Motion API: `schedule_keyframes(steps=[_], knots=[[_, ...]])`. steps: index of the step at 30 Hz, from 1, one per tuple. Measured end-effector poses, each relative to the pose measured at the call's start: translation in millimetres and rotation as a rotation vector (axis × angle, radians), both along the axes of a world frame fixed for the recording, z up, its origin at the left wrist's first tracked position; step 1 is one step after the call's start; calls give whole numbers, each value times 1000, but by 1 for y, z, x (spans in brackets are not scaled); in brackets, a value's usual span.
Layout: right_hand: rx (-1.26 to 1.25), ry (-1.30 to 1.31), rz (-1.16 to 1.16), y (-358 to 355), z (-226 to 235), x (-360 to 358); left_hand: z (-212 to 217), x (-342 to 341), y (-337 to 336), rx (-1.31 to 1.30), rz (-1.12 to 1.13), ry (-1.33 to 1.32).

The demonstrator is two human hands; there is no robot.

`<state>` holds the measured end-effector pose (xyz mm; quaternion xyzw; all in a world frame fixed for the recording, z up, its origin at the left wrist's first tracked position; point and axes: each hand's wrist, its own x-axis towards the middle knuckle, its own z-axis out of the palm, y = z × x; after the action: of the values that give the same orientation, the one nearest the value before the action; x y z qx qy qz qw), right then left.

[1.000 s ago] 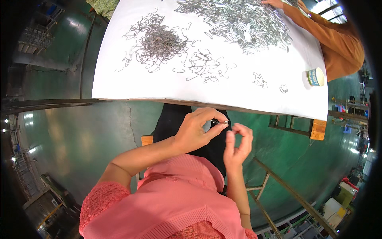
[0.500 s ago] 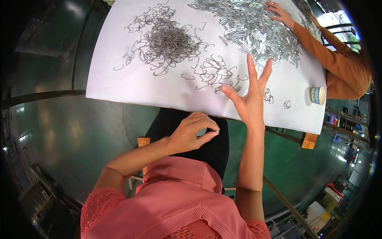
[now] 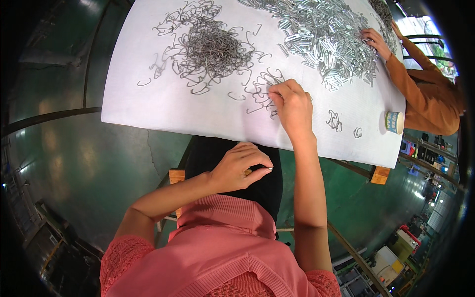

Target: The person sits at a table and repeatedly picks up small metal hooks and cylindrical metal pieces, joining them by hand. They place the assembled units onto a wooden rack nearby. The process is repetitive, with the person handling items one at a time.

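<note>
My left hand (image 3: pixel 237 167) hovers over my lap, off the table's near edge, with thumb and forefinger pinched on a small shiny metal piece (image 3: pixel 270 169); only its tip shows. Over the table my right hand (image 3: pixel 296 109) is closed, fingertips drawn together at a loose cluster of bent wire hooks (image 3: pixel 259 91). Whatever lies between those fingertips is hidden. A dense heap of dark wire hooks (image 3: pixel 213 52) lies to the left of it. Farther off, to the right, spreads a large pile of silvery, narrow metal clips (image 3: pixel 316 34).
The white-covered table (image 3: pixel 163 111) ends just beyond my lap. A paper cup (image 3: pixel 394 122) stands near its right edge, and a few stray hooks (image 3: pixel 334 121) lie between cup and right hand. Across the right corner, a co-worker's hand (image 3: pixel 377 43) touches the silvery pile.
My right hand, spread wide before, has drawn back slightly and closed its fingers at the hook cluster. My left hand keeps its pinch. The co-worker's hand has moved right and nearer.
</note>
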<state>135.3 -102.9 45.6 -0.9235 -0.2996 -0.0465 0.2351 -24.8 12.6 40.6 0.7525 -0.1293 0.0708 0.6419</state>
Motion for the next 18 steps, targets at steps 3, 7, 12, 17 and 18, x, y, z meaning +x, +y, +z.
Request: schedule_keyframes(steps=[3, 7, 12, 17, 18], knots=[[-8, 44, 17, 4, -1, -1, 0, 1, 2, 1, 2, 8], [-45, 60, 39, 4, -1, 0, 0, 3, 2, -5, -1, 0], [-149, -43, 11, -9, 2, 12, 1, 2, 2, -16, 0, 10], [-47, 24, 34, -1, 4, 16, 0, 1, 1, -11, -9, -6], [-62, 3, 47, 0, 3, 17, 0, 1, 1, -12, -4, -18]])
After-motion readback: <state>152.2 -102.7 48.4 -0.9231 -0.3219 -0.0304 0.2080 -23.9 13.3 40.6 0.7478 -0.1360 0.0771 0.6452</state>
